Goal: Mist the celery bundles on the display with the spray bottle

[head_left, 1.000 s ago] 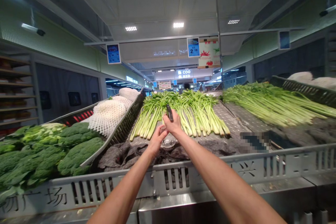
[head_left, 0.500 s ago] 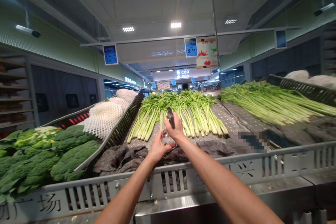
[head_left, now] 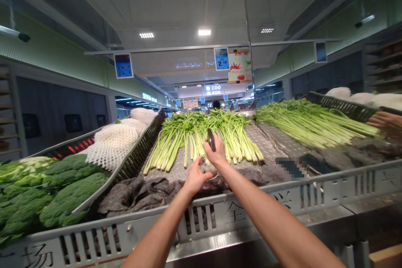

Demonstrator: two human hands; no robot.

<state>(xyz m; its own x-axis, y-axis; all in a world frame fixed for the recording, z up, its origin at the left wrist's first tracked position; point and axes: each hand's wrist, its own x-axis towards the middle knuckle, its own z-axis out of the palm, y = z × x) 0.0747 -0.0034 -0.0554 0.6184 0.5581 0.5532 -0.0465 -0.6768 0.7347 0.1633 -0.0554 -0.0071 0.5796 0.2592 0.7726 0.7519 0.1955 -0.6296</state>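
My right hand (head_left: 216, 150) is closed around a slim black handle-like tool (head_left: 211, 139), whose rounded end stands up above the fist. Just below and left of it, my left hand (head_left: 197, 177) curves its thumb and fingers about a clear, rounded thing (head_left: 207, 168). Whether this clear thing belongs to the black tool I cannot tell. Both hands are above the near side of the sloping stand, in front of a row of celery (head_left: 201, 134). The celery's leaves point away from me and its pale stalk ends towards me.
Broccoli (head_left: 72, 180) and produce in white foam nets (head_left: 113, 140) lie left of a dark slatted divider (head_left: 143, 142). Crumpled dark cloth (head_left: 135, 194) lies behind the grey slotted front rail (head_left: 226, 213). A mirror (head_left: 292, 79) on the right reflects the celery and a hand.
The view has turned slightly right, so the stand sits further left in the picture. A reflected hand has come in at the right edge. My hands keep nearly the same pose.
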